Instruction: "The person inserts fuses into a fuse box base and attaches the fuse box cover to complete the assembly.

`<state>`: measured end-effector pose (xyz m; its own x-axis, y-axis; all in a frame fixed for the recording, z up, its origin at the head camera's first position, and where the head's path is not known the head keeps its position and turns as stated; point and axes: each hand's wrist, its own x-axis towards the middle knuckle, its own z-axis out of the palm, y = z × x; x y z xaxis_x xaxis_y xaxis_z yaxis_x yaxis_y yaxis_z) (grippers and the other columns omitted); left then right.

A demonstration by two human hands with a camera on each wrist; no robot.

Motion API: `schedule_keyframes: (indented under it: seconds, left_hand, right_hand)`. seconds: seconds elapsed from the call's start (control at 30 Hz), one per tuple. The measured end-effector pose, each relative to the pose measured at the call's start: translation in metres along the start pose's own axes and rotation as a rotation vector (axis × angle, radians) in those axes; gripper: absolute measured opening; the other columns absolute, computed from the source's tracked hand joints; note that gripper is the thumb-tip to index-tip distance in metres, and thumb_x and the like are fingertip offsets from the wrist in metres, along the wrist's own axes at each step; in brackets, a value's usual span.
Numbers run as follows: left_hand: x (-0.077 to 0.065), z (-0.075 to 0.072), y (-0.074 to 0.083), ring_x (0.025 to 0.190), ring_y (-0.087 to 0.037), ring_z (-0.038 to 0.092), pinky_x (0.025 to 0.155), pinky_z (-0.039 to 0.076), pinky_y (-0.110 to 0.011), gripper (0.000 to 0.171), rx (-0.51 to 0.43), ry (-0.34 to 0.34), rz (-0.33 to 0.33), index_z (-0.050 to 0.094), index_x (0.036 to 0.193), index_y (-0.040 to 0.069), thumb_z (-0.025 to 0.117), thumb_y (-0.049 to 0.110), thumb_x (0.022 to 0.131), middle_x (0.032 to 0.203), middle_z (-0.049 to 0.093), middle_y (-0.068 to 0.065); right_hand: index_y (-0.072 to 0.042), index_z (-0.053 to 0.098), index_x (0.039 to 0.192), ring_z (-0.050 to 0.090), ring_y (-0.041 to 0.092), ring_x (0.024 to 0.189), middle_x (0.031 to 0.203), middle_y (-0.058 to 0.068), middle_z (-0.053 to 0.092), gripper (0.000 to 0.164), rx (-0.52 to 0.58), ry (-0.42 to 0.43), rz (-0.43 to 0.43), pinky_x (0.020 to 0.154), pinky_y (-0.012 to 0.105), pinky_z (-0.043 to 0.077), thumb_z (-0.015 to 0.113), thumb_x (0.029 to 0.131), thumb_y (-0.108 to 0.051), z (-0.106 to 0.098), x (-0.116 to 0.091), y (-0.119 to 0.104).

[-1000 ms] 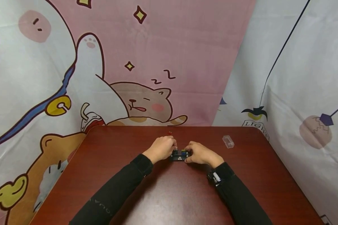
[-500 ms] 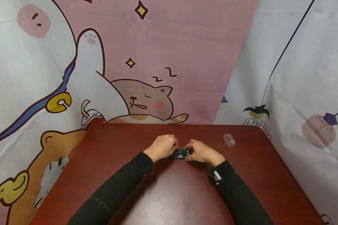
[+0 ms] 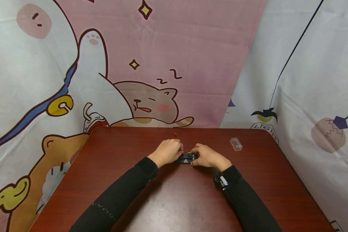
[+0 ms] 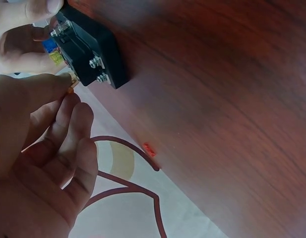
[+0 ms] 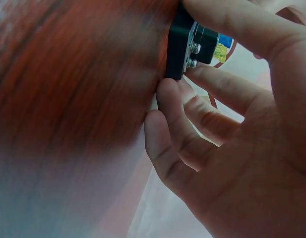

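A black fuse block (image 3: 186,160) with metal screw terminals sits on the table between both hands. My right hand (image 3: 210,158) grips its right end, thumb at the near side and fingers at the far side. My left hand (image 3: 166,152) is at the block's left end. In the left wrist view its thumb and index finger pinch a small orange blade fuse (image 4: 70,90) at the block, mostly covered by the fingers; how deep it sits I cannot tell. A blue fuse (image 4: 48,45) and a yellow fuse (image 4: 56,57) stand side by side in the block.
A small red fuse (image 3: 175,134) lies on the brown table (image 3: 174,199) near its far edge, beyond the left hand. Farther right is a clear plastic cover (image 3: 236,144). A printed cloth (image 3: 197,64) hangs behind the table.
The head view has tilted slightly, shifting the whole scene a little up in the picture. Both hands keep their places on the fuse block, with no clear movement.
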<state>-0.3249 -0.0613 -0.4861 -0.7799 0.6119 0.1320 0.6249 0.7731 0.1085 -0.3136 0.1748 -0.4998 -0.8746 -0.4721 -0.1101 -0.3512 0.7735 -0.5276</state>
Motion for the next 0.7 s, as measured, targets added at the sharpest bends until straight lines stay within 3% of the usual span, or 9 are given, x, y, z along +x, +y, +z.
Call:
schedule_keyframes:
  seconds: [0.23, 0.7]
  left_hand:
    - [0.0002, -0.0007, -0.0008, 0.093, -0.016, 0.074, 0.088, 0.064, -0.038, 0.013, 0.033, 0.011, 0.027, 0.085, 0.108, 0.019, 0.08, 0.03, 0.104, 0.104, 0.077, 0.001]
    - [0.0, -0.0004, -0.001, 0.092, -0.015, 0.073, 0.089, 0.064, -0.039, 0.014, 0.013, -0.009, 0.028, 0.087, 0.11, 0.02, 0.078, 0.03, 0.105, 0.102, 0.077, 0.003]
  right_hand:
    - [-0.01, 0.079, 0.129, 0.061, 0.017, 0.097, 0.113, 0.0, 0.066, 0.046, 0.002, 0.0, 0.0, 0.092, 0.04, 0.053, 0.093, 0.087, -0.025, -0.0004, 0.0, -0.0011]
    - [-0.01, 0.078, 0.13, 0.06, 0.017, 0.098, 0.115, 0.001, 0.066, 0.047, -0.01, -0.006, 0.005, 0.092, 0.04, 0.053, 0.093, 0.088, -0.026, -0.0003, 0.0004, -0.0007]
